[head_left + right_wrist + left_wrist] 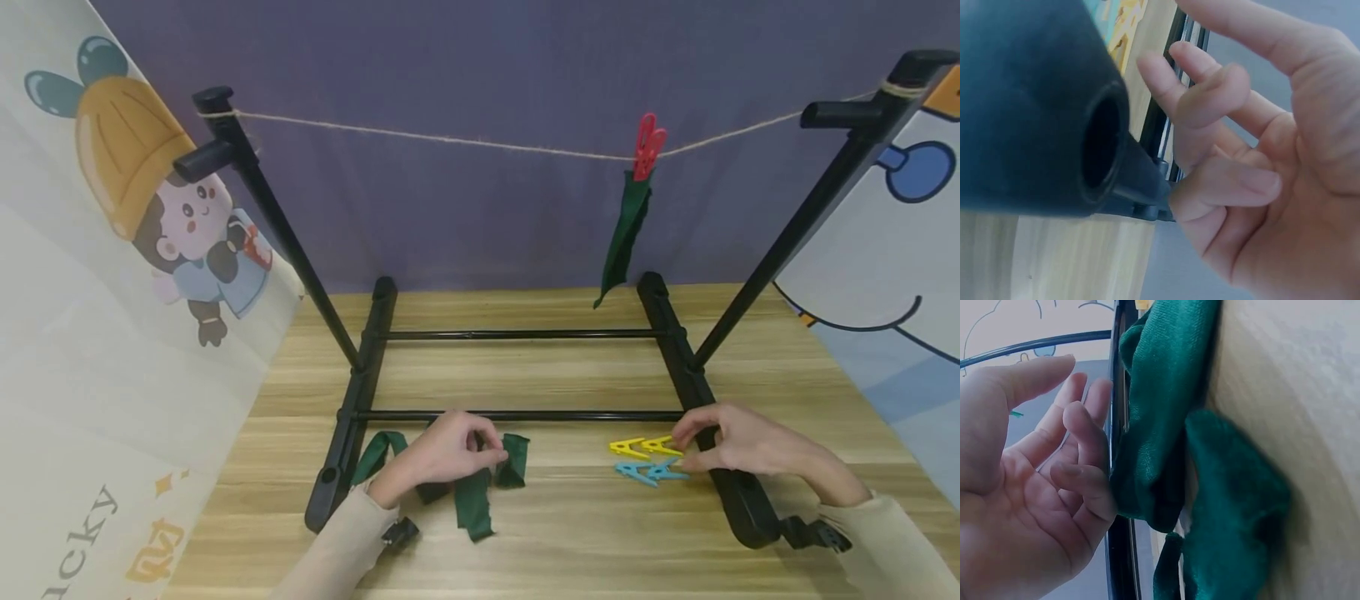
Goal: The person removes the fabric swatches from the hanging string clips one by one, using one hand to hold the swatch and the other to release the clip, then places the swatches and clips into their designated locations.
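Above several dark green velvety cloth strips (474, 504) on the table, my left hand (453, 450) is loosely bent. In the left wrist view, its thumb and fingers stand apart with nothing between them, beside the green cloth (1163, 400). Over the right foot of a black rack, my right hand (746, 442) has loosely bent fingers, apart from the thumb. Its fingertips are close to two yellow clothespins (628, 450) and two blue clothespins (636, 472). A red clothespin (647, 150) fastens another green strip (626, 229) to a twine line (450, 141).
The black rack (525, 334) has two upright posts, with the twine strung between them, and low crossbars. Its right foot (750, 508) lies under my right hand. A purple-grey backdrop (465, 217) stands behind the wooden table (570, 550), with cartoon-printed panels at both sides.
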Demonstrator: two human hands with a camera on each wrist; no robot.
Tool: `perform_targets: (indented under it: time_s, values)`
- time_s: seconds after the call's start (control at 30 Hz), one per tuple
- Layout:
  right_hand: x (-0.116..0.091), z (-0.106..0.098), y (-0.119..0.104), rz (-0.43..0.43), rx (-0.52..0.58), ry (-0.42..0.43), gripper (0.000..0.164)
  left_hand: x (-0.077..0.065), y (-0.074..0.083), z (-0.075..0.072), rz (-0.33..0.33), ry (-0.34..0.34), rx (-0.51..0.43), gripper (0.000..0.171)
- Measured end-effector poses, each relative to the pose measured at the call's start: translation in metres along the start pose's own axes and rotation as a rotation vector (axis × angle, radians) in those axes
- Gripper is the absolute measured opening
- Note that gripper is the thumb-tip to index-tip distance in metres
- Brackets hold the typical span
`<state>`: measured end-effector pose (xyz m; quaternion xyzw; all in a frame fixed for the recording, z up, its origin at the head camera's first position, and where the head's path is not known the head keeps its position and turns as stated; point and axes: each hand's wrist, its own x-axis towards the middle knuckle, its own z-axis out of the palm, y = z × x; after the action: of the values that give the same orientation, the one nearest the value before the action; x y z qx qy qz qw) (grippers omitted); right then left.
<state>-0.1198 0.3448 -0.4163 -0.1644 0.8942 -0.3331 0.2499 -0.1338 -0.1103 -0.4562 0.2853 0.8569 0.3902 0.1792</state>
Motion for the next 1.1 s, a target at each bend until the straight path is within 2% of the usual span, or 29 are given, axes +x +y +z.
perform_targets:
  time_s: [0.4,0.53,0.7,1.1]
  values:
    - [0.006,-0.003,-0.016,-0.028,-0.088,0.147,0.037,0.004,0.003,-0.003,0.0,0.035,-0.033,0.006]
    - [0.007,-0.005,-0.018,-0.016,-0.078,0.16,0.038,0.005,0.006,-0.004,-0.008,0.043,-0.034,0.006]
    - [0.008,-0.008,-0.02,-0.042,-0.053,0.167,0.037,0.005,0.009,-0.005,-0.003,0.056,-0.033,0.007]
    - [0.01,-0.02,-0.036,-0.074,-0.149,0.257,0.031,0.009,0.015,-0.009,0.008,0.068,-0.05,0.006]
